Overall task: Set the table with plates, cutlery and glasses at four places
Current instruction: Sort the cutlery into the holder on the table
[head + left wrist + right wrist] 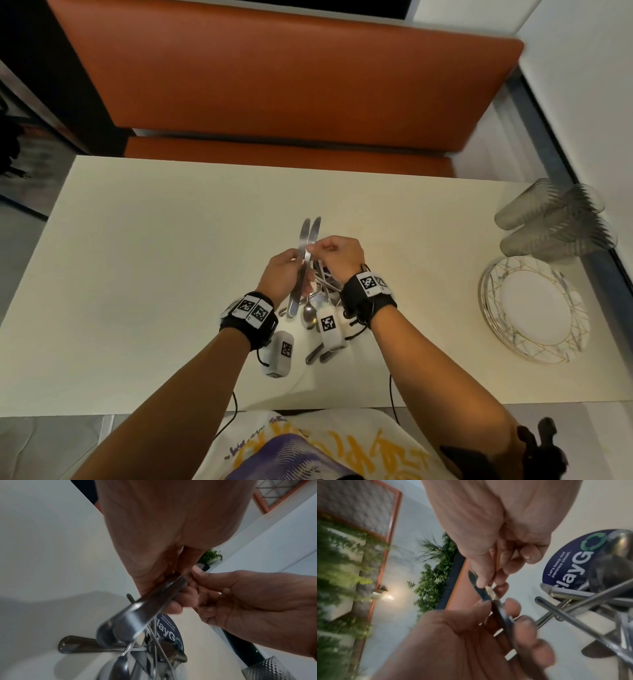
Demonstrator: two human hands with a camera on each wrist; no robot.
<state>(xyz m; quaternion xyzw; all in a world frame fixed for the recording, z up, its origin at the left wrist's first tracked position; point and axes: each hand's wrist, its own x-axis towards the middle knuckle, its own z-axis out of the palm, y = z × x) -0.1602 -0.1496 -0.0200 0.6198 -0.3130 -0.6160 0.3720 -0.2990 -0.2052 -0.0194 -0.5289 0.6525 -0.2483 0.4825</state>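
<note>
Over the middle of the table (137, 240), the left hand (281, 274) curls its fingers round two knives (306, 240), blades pointing far. The right hand (337, 255) pinches one blade between thumb and fingertip. More cutlery (317, 308) lies heaped just beneath the hands. At the right edge sit stacked plates (534, 308) and, farther, glasses (555, 222). The left half lies open.
</note>
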